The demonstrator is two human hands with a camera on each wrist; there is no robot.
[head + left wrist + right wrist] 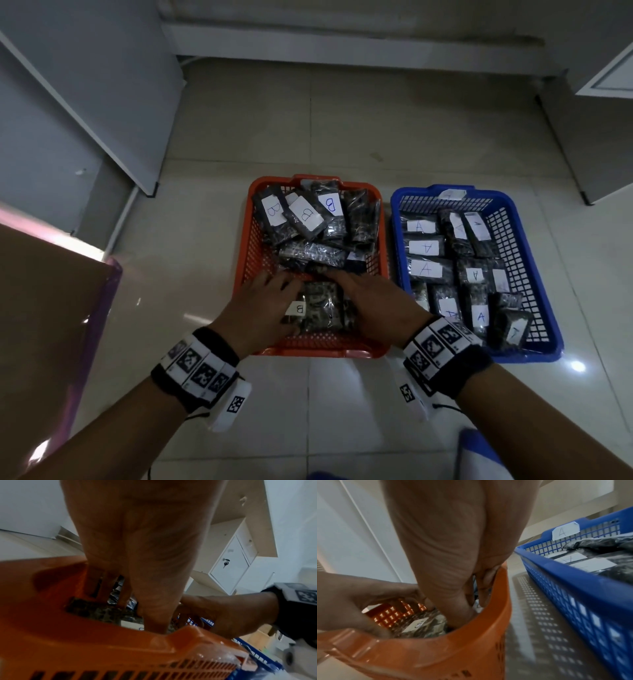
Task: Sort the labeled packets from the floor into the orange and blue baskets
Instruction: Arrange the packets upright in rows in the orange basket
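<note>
The orange basket (318, 352) (85, 642) (453, 649) holds several dark packets labelled B. Right of it, the blue basket (534, 356) (573, 577) holds several packets labelled A. Both my hands are inside the near end of the orange basket, on either side of one B packet (322, 308) (102, 612) (423, 626). My left hand (270, 301) (145, 561) holds its left edge, with thumb and fingers curved round it. My right hand (373, 298) (453, 547) lies at its right side with its fingers straight and pointing down into the basket.
The baskets stand side by side on a glossy tiled floor (342, 137). A brown board with a pink edge (51, 308) is at my left. White cabinets (85, 102) flank both sides. A paper tag marked A (452, 194) (565, 532) sits on the blue basket's far rim.
</note>
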